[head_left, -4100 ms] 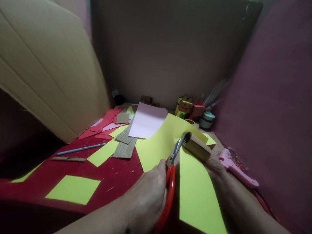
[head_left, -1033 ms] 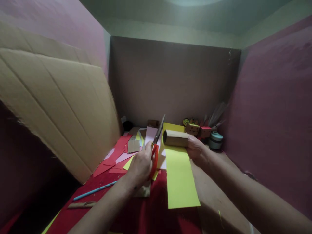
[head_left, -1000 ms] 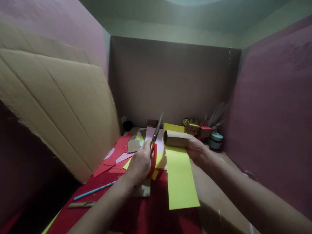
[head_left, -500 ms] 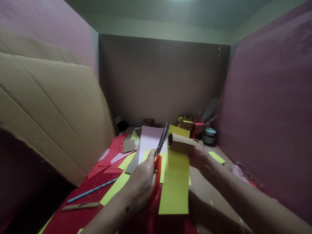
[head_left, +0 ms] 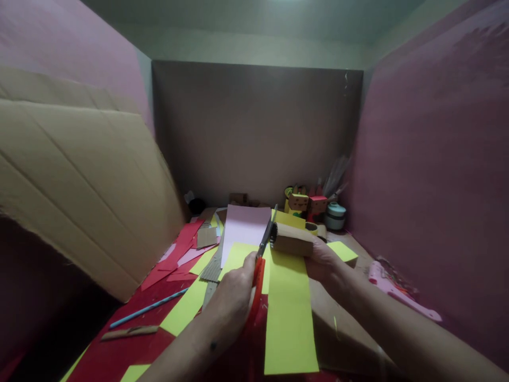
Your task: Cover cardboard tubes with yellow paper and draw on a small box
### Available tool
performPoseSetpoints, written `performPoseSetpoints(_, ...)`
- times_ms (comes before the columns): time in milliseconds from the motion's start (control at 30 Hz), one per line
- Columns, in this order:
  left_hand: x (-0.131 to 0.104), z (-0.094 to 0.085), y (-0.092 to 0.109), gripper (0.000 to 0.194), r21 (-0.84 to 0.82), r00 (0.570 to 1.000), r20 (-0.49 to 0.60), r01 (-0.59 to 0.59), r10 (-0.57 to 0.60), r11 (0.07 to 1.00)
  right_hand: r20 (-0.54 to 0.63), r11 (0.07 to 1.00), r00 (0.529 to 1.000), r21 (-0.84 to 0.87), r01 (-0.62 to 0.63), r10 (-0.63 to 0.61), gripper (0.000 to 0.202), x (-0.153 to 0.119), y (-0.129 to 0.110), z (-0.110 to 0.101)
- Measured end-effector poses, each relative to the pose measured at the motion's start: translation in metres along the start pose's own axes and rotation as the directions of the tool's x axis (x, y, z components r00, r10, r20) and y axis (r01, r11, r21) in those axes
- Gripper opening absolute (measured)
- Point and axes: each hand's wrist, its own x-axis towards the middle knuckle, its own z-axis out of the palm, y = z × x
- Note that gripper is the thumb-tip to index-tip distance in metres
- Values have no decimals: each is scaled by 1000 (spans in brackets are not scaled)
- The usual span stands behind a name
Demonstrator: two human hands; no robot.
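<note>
My left hand is wrapped around the orange-red handles of a pair of scissors. Their blades point up and away, close to the open left end of a corrugated cardboard tube. My right hand grips that tube by its right end. From the tube a long yellow paper strip hangs toward me, its far part showing behind the tube. Whether the blades touch the strip's left edge I cannot tell. Beyond the scissors lies a pale pink paper sheet.
Red paper scraps, a cardboard square and a blue striped straw lie left. A large cardboard sheet leans there. Small cardboard figures and a teal-lidded jar stand at the back. A pink glue gun lies right.
The view has shifted slightly. The tube and scissors sit a little lower, the blades look closer together, and the yellow strip's near end has swung right and closer to me.
</note>
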Motion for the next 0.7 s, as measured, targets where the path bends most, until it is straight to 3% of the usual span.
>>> performPoseSetpoints(100,3,4,-5,13,126,999,-5,-31,32,992,31,1000,1000,19,2,-2,21,0,2,-3)
performPoseSetpoints(167,10,3,-8,21,259,999,-41,21,-11,966,42,1000,999,6,2,-2,24,-3,3,-5)
performPoseSetpoints(267,24,-9,-14,23,486,990,-98,139,-104,863,24,997,999,-79,25,-24,27,-12,3,-11)
performPoseSetpoints(333,34,-20,-19,19,578,983,-121,182,-137,796,0,983,999,-178,47,-48,27,-21,4,-16)
performPoseSetpoints(433,44,-32,-28,30,685,971,-134,234,-197,689,-36,962,995,-262,80,-92,26,-32,4,-23)
performPoseSetpoints(600,50,-37,-38,43,802,969,-78,201,-235,562,-128,984,984,-138,110,-128,22,-41,-1,-35)
performPoseSetpoints(700,56,-37,-34,37,854,969,-24,148,-247,499,-174,995,981,-57,78,-87,24,-43,-6,-44)
